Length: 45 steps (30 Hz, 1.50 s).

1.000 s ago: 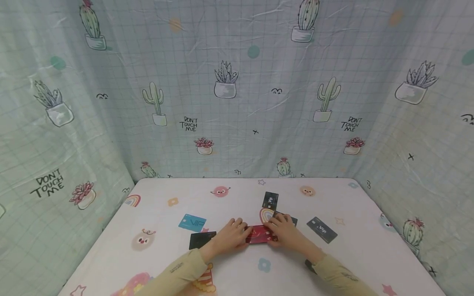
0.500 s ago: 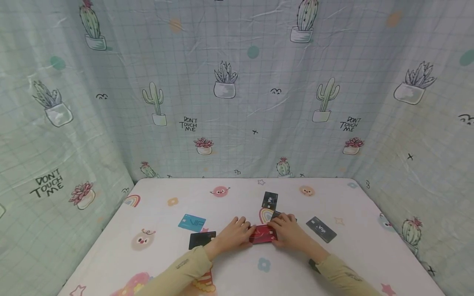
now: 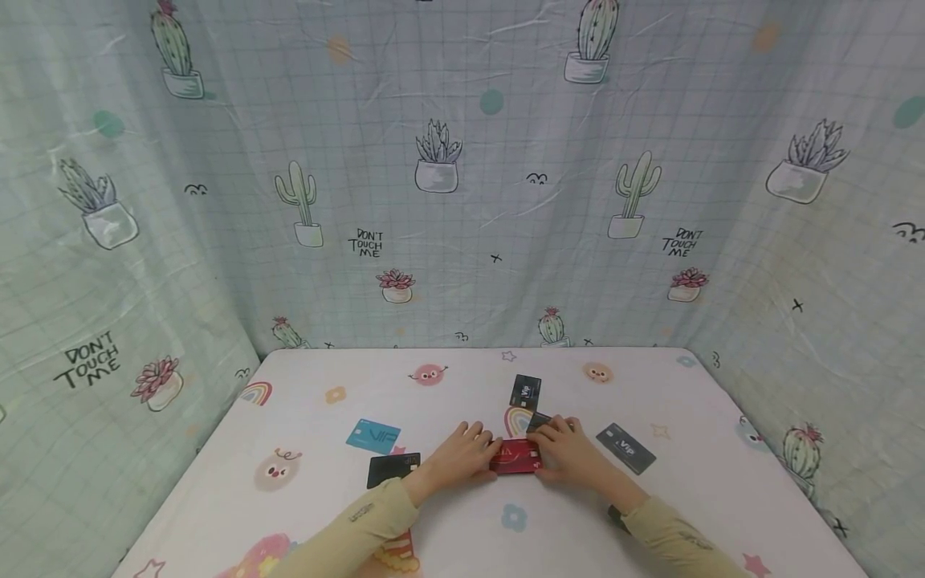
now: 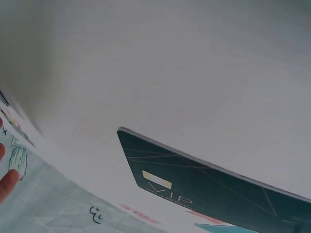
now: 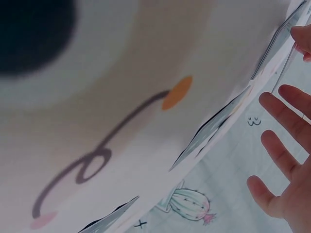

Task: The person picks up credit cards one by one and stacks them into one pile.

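A red card (image 3: 516,456) with pale VIP lettering lies low over the middle of the table, between the two hands. My left hand (image 3: 462,455) holds its left end, with fingertips at the near and far corners. The right end is held by my right hand (image 3: 569,455), its fingers on the edge. Whether other cards lie beneath the red one cannot be told. Beside the left wrist lies a black VIP card (image 3: 393,469), seen large as a dark card (image 4: 204,179) in the left wrist view. A dark card (image 3: 540,421) is partly covered by the right fingers.
A blue VIP card (image 3: 373,435) lies at left. Another dark card (image 3: 526,391) lies farther back, and a grey VIP card (image 3: 625,448) sits right of the hands. The right forearm partly hides a dark card (image 3: 617,516). A cactus-print curtain (image 3: 462,241) surrounds the table (image 3: 520,554).
Both hands have shifted slightly right with the red card between them. A darker patch by its right end no longer shows. The loose cards have stayed in place.
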Motion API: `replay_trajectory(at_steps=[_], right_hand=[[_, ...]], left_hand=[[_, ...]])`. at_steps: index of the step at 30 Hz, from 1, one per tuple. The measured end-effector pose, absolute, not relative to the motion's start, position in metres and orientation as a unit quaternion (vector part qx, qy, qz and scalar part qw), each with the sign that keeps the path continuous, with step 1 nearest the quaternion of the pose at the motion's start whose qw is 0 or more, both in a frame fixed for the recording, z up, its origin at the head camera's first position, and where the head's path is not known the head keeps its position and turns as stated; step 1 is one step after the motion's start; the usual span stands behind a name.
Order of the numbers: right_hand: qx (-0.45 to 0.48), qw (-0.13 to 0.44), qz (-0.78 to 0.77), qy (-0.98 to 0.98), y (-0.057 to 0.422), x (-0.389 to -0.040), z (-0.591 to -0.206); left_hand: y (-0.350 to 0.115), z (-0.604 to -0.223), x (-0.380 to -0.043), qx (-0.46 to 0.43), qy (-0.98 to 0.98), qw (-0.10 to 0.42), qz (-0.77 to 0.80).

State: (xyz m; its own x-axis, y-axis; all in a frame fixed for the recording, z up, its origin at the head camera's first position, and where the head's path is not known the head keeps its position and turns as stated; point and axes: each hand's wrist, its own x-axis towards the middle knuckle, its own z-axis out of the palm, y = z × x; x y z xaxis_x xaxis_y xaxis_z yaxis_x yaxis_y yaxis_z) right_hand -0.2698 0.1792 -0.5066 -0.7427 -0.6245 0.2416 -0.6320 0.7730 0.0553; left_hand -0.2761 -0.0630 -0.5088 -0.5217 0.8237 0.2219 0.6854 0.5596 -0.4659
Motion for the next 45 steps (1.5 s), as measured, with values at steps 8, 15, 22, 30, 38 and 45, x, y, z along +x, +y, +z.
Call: replay_trajectory(at_steps=[8, 15, 22, 30, 38, 45], right_hand=[[0.334, 0.117, 0.027, -0.935, 0.1805, -0.2673, -0.5031], [0.338, 0.110, 0.027, -0.934, 0.1801, -0.2674, -0.5037], [0.345, 0.113, 0.021, -0.931, 0.1797, -0.2678, -0.5058], [0.341, 0.107, 0.019, -0.934, 0.1781, -0.2694, -0.5059], [0.340, 0.091, 0.011, -0.936, 0.1776, -0.2709, -0.5049], [0.338, 0.077, 0.016, -0.938, 0.1769, -0.2711, -0.5037]], left_hand=[[-0.0604, -0.5112, -0.2781, -0.444, -0.857, 0.209, 0.160], [-0.0604, -0.5125, -0.2782, -0.442, -0.860, 0.200, 0.159], [-0.0617, -0.5151, -0.2782, -0.438, -0.866, 0.186, 0.155], [-0.0626, -0.5128, -0.2780, -0.441, -0.865, 0.185, 0.151], [-0.0638, -0.5120, -0.2784, -0.442, -0.869, 0.169, 0.146], [-0.0643, -0.5095, -0.2779, -0.442, -0.870, 0.167, 0.137]])
